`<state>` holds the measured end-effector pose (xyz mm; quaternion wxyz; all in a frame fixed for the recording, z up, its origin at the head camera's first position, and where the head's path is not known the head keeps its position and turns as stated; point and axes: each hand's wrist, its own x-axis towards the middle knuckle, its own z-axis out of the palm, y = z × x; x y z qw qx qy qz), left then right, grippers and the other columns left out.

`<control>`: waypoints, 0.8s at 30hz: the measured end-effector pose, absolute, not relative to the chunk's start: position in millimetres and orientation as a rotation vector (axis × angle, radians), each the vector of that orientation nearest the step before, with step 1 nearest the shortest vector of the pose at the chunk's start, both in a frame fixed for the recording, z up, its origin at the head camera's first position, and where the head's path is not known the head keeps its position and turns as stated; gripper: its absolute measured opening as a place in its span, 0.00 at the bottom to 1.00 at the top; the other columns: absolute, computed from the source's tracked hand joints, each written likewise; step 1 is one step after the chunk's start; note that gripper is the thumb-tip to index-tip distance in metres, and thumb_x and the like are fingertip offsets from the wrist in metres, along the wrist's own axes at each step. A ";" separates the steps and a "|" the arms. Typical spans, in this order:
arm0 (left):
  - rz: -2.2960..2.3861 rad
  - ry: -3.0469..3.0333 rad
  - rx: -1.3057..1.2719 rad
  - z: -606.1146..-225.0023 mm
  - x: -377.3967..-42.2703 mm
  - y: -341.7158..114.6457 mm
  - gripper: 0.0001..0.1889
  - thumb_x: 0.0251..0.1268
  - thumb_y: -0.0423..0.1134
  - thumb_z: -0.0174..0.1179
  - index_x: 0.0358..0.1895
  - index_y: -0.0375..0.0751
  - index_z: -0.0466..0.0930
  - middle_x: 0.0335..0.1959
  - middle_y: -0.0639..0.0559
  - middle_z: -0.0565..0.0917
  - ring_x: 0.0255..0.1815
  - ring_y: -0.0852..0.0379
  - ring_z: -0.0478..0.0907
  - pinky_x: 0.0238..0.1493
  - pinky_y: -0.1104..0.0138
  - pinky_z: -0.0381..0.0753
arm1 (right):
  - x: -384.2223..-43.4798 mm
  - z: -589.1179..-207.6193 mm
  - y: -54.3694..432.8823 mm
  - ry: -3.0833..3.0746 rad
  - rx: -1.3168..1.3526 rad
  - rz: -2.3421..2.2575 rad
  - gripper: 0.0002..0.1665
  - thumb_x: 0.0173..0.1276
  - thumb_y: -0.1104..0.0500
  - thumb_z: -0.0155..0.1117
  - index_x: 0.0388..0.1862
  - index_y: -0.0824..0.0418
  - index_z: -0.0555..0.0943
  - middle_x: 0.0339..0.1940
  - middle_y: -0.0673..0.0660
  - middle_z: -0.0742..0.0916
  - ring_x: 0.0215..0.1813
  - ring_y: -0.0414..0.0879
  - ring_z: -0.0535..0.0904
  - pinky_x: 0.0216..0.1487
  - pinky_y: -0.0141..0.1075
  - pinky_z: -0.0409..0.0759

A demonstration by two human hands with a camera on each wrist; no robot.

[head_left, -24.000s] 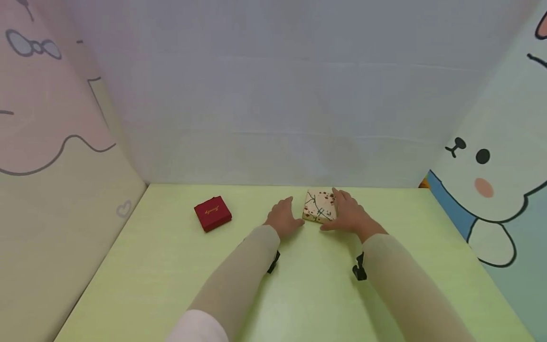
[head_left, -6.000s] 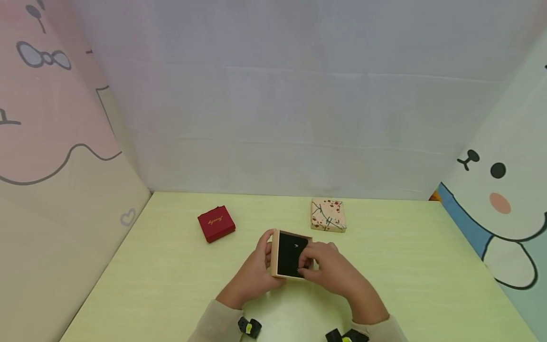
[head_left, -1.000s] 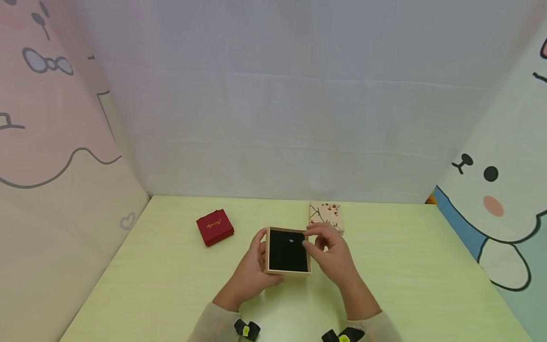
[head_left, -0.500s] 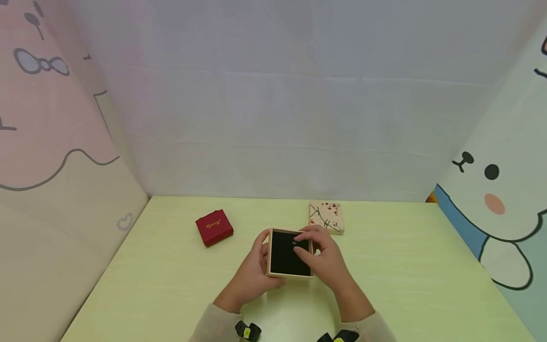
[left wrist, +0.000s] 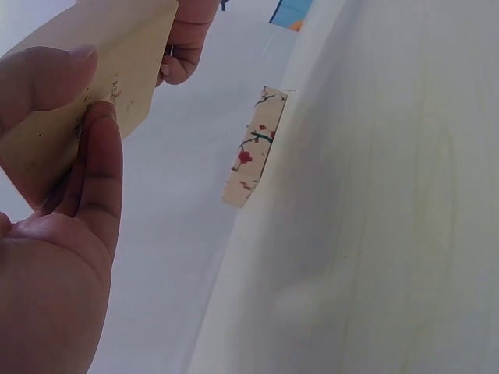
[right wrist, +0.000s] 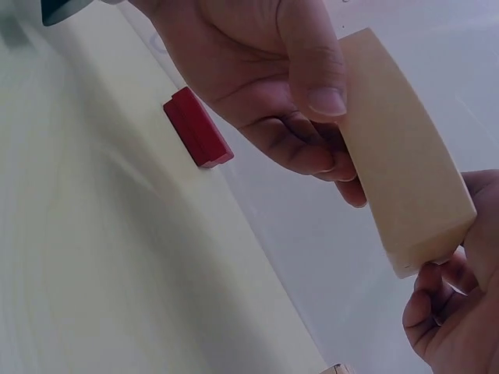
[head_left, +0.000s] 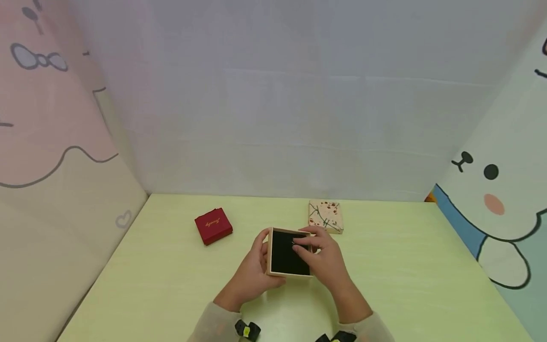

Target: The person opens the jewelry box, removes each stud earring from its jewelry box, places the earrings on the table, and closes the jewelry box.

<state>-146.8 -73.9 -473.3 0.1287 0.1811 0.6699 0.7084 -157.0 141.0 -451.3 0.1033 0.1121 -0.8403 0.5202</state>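
Note:
My left hand (head_left: 256,273) grips a small cream jewelry box (head_left: 290,275) from its left side, with the thumb along the near edge. The box is raised above the table, its top uncovered, and a black pad (head_left: 283,259) fills it. Over the pad, my right hand (head_left: 326,259) pinches a tiny silver star-shaped earring (head_left: 293,243) between thumb and forefinger; the fingertips nearly hide it. Both wrist views show only the outside of the box, so the pad is hidden there.
A flower-patterned box lid (head_left: 325,216) lies at the back of the pale table (head_left: 406,266), just beyond my right hand. Further left sits a closed red box (head_left: 213,227) with gold lettering. A pale cloth wall (head_left: 265,118) rises behind the table.
Earlier the flowered piece lay between both hands; later my left hand holds the black-lined box. Six seconds ago the right fingers worked low on the pad; now they have closed around the upper star.

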 end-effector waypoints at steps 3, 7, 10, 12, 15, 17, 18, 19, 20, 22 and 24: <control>2.046 1.964 0.516 -473.6 -146.4 -74.1 0.61 0.51 0.19 0.73 0.82 0.55 0.42 0.73 0.47 0.71 0.68 0.48 0.75 0.61 0.66 0.78 | -156.4 -451.4 139.6 -2.491 0.302 1.546 0.06 0.64 0.59 0.78 0.40 0.54 0.93 0.55 0.49 0.85 0.39 0.43 0.76 0.40 0.35 0.78; 2.030 1.975 0.517 -475.0 -146.0 -72.9 0.60 0.52 0.20 0.73 0.82 0.54 0.42 0.72 0.46 0.71 0.68 0.48 0.75 0.62 0.67 0.78 | -156.2 -450.8 138.7 -2.518 0.242 1.538 0.06 0.62 0.60 0.79 0.38 0.54 0.93 0.54 0.47 0.85 0.42 0.44 0.77 0.43 0.35 0.77; 2.030 1.983 0.512 -475.7 -146.1 -72.9 0.60 0.51 0.20 0.73 0.82 0.55 0.43 0.72 0.46 0.71 0.68 0.48 0.76 0.62 0.68 0.78 | -156.3 -450.2 137.8 -2.527 0.229 1.547 0.05 0.63 0.61 0.78 0.38 0.54 0.92 0.54 0.48 0.84 0.44 0.45 0.76 0.44 0.35 0.76; 2.032 1.985 0.514 -476.3 -146.0 -73.2 0.60 0.51 0.19 0.72 0.82 0.55 0.43 0.72 0.47 0.71 0.67 0.49 0.76 0.61 0.68 0.78 | -155.8 -450.2 137.0 -2.527 0.232 1.563 0.04 0.63 0.60 0.78 0.37 0.55 0.91 0.54 0.48 0.84 0.43 0.45 0.76 0.44 0.35 0.76; 2.031 1.986 0.524 -476.3 -146.3 -73.4 0.61 0.50 0.19 0.72 0.82 0.56 0.43 0.72 0.48 0.71 0.67 0.50 0.76 0.62 0.67 0.78 | -155.9 -450.3 136.3 -2.521 0.215 1.590 0.04 0.63 0.60 0.78 0.35 0.56 0.90 0.55 0.48 0.84 0.43 0.45 0.76 0.44 0.35 0.75; 2.026 1.989 0.532 -475.9 -146.4 -73.4 0.61 0.50 0.19 0.72 0.82 0.57 0.43 0.72 0.48 0.71 0.67 0.50 0.76 0.62 0.67 0.78 | -156.2 -450.2 136.1 -2.516 0.199 1.611 0.03 0.63 0.60 0.78 0.34 0.56 0.90 0.55 0.48 0.84 0.44 0.46 0.76 0.44 0.34 0.75; 2.025 1.991 0.530 -475.5 -146.1 -73.3 0.61 0.51 0.19 0.72 0.82 0.57 0.43 0.72 0.48 0.71 0.68 0.50 0.75 0.62 0.67 0.77 | -156.7 -450.4 136.3 -2.517 0.188 1.619 0.03 0.63 0.61 0.78 0.34 0.56 0.90 0.55 0.48 0.84 0.45 0.46 0.76 0.45 0.34 0.75; 2.021 1.995 0.530 -474.9 -145.7 -73.3 0.61 0.51 0.20 0.73 0.82 0.56 0.43 0.72 0.48 0.71 0.68 0.50 0.75 0.62 0.67 0.77 | -157.1 -450.4 136.5 -2.518 0.175 1.634 0.03 0.63 0.61 0.78 0.34 0.56 0.90 0.55 0.49 0.84 0.47 0.46 0.76 0.46 0.34 0.75; 2.022 1.992 0.529 -474.4 -145.3 -73.2 0.61 0.51 0.20 0.73 0.82 0.56 0.43 0.72 0.49 0.71 0.68 0.50 0.75 0.62 0.67 0.77 | -157.3 -450.1 136.5 -2.518 0.166 1.648 0.04 0.63 0.62 0.78 0.33 0.55 0.90 0.55 0.49 0.84 0.48 0.46 0.77 0.46 0.34 0.75; 2.017 2.003 0.523 -473.7 -144.7 -73.2 0.61 0.51 0.20 0.73 0.82 0.57 0.43 0.72 0.49 0.71 0.69 0.51 0.74 0.63 0.68 0.76 | -157.7 -449.4 136.6 -2.520 0.149 1.670 0.05 0.62 0.64 0.78 0.33 0.55 0.89 0.55 0.49 0.84 0.49 0.46 0.77 0.47 0.34 0.75; 2.013 2.010 0.521 -473.1 -144.2 -73.2 0.61 0.51 0.21 0.73 0.82 0.56 0.43 0.72 0.49 0.71 0.69 0.51 0.74 0.63 0.68 0.76 | -157.8 -448.9 136.8 -2.522 0.138 1.687 0.06 0.62 0.64 0.78 0.32 0.55 0.89 0.55 0.49 0.84 0.50 0.47 0.76 0.48 0.34 0.75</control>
